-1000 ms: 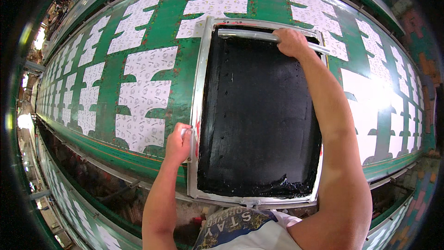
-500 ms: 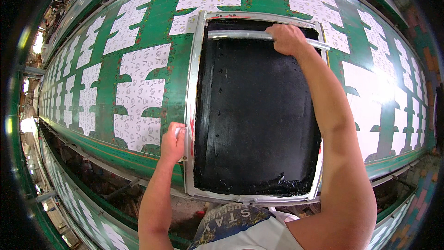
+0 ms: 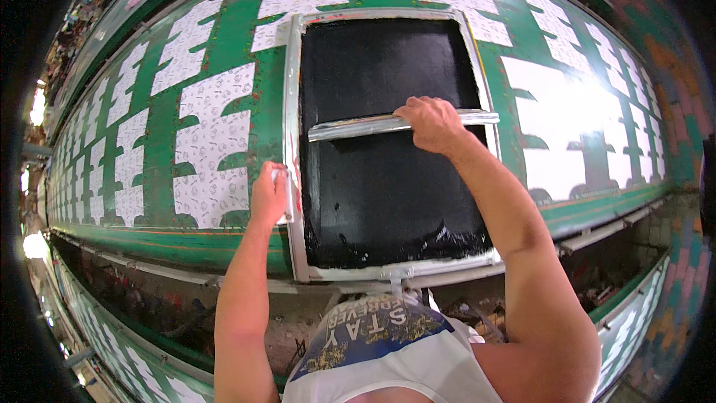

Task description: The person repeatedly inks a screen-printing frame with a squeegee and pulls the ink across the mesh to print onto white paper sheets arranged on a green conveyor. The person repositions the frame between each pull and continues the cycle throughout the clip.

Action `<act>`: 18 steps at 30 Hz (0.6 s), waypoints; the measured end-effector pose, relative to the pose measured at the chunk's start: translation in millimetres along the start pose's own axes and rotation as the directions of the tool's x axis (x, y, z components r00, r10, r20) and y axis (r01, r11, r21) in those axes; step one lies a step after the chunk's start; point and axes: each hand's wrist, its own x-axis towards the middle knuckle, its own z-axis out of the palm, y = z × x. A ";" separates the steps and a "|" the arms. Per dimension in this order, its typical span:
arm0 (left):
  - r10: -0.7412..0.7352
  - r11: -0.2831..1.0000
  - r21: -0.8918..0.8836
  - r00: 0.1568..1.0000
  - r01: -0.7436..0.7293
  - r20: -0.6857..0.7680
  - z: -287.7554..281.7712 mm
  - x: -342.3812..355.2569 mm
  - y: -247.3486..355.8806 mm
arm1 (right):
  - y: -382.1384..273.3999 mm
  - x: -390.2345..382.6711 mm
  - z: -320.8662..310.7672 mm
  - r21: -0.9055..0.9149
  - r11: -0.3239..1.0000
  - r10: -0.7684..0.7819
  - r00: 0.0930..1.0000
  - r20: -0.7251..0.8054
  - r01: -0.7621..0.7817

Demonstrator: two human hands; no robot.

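Observation:
A metal-framed printing screen (image 3: 391,201) coated with black ink lies on the long green table. My right hand (image 3: 429,123) is wrapped round a long silver squeegee (image 3: 344,128), which spans the black surface across its middle, slightly tilted, its right end over the frame's side. My left hand (image 3: 268,188) grips a pale handle (image 3: 286,205) on the screen's left side. Under and around the screen, white fabric pieces (image 3: 212,149) with small printed motifs lie in rows on the table.
The green table (image 3: 268,127) stretches left and right with more cut pieces (image 3: 556,138). A parallel table (image 3: 168,373) with white pieces runs behind me, another along the far side. Rails (image 3: 578,242) edge the near side, above a dim gap with debris. Coloured paving lies at the right.
My right hand has pulled the squeegee down from the screen's top to its middle. The whole scene sits higher and further left in the picture, with my left hand still on the handle.

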 end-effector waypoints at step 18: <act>0.062 0.997 -0.042 0.996 -0.065 -0.069 8.2 0.2 -17.0 | -178.4 -235.4 -2.6 0.016 0.995 0.097 0.973 0.208 -0.102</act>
